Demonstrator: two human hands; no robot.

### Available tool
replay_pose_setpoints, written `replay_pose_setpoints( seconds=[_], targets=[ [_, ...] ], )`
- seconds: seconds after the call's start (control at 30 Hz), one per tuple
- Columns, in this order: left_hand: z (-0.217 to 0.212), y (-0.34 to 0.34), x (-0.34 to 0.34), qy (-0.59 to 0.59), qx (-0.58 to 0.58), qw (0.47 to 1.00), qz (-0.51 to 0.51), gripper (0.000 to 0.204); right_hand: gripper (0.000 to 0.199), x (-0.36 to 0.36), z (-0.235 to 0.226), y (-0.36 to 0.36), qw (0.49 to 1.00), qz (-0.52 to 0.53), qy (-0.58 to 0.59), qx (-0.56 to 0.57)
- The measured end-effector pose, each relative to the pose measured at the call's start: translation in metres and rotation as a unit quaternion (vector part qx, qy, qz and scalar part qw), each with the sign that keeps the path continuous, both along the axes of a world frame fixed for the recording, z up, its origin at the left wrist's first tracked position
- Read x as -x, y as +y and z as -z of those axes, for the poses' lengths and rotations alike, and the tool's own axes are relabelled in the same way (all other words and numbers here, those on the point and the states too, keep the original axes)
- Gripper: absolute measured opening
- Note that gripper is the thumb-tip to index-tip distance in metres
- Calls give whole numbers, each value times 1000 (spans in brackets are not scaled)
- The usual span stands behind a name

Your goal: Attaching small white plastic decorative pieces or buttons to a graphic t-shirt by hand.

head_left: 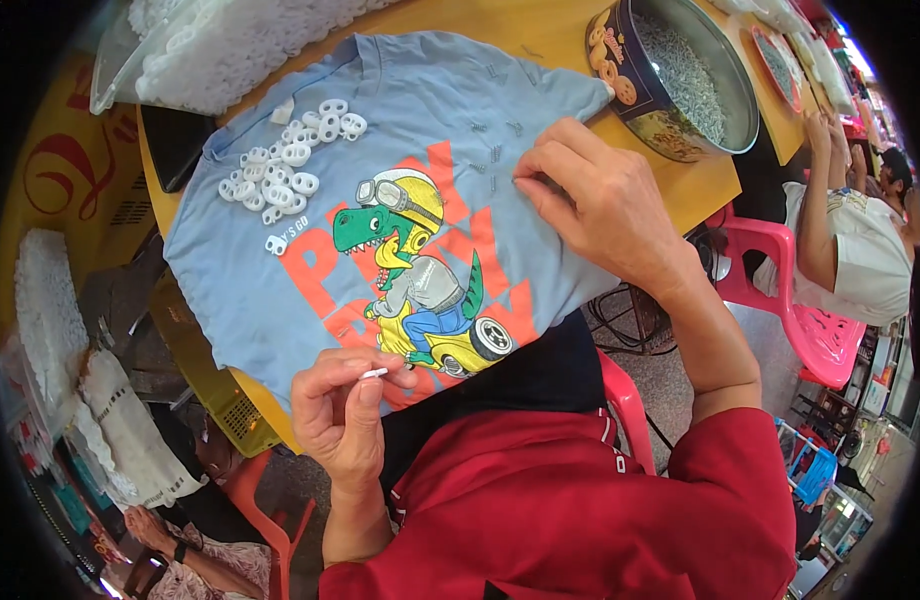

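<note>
A blue T-shirt [240, 330] with a dinosaur print lies spread over the yellow table. Near the lower edge of the shirt, my left hand [345, 410] pinches a small white plastic piece [374, 373] between thumb and fingers. My right hand [595, 205] hovers low at the shirt's right side, thumb and fingers closed; whatever is between them is too small to make out. Just left of those fingertips lie several small metal springs [494, 154]. A pile of white oval two-hole plastic pieces [280, 175], resembling cord-lock parts, rests on the shirt's upper left.
A round cookie tin [635, 110] full of small metal springs stands at the far right. Far left is a clear bin [130, 75] heaped with white parts. Pink chairs [790, 300] and another person [840, 240] are off to the right; another person's arm [195, 560] shows lower left.
</note>
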State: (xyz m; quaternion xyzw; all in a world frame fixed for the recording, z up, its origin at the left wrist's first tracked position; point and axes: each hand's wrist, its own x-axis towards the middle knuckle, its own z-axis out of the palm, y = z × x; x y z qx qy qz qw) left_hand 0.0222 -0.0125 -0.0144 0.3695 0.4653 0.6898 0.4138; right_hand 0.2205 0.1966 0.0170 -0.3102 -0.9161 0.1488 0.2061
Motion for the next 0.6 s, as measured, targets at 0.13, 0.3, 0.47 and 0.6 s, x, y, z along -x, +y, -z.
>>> replay_pose_setpoints(
  seconds=[0.13, 0.3, 0.47, 0.6],
  targets=[
    [0, 0, 0, -2, 0, 1000, 0, 17, 10, -4, -2, 1, 998, 13, 21, 60],
    [0, 0, 0, -1, -3, 1000, 0, 18, 13, -9, -2, -3, 948, 78, 144, 272],
    [0, 0, -1, -3, -1, 1000, -3, 17, 18, -6, -10, -4, 845, 116, 266, 449],
    [1, 0, 0, -3, -4, 1000, -1, 17, 15, -10, -6, -2, 942, 87, 188, 264]
  ],
)
